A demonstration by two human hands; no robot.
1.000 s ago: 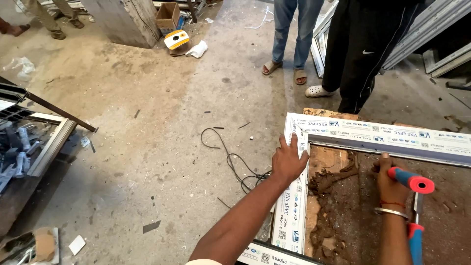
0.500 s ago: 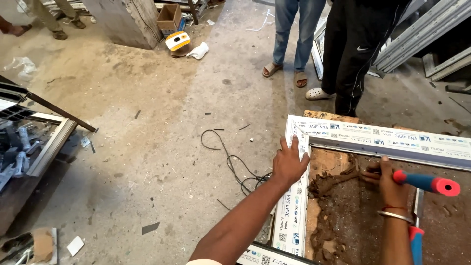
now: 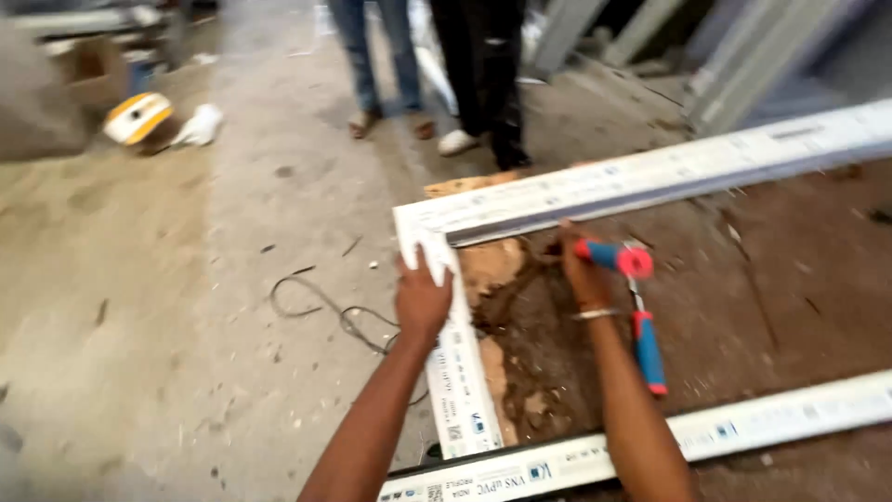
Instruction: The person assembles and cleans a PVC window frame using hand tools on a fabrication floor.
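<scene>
Change: since half a second ago my view has swung right and the frame corner sits nearer mid-picture; the left hand has stayed pressed on the frame.
Left hand: my left hand (image 3: 423,299) lies flat, fingers spread, on the short side of the white window frame (image 3: 453,372), just below its corner.
Right hand: my right hand (image 3: 583,271) is clenched on the blue-and-red tool (image 3: 615,257), inside the corner, against the long rail.
Frame: it lies on a brown board (image 3: 743,307) over the concrete floor (image 3: 186,325).
Nearby: a black cable (image 3: 325,307) is left of the frame; two people's legs (image 3: 437,65) are beyond it.
Risk: I judge the frame could skid if my palm eases; the blurred view hides the tool tip.
</scene>
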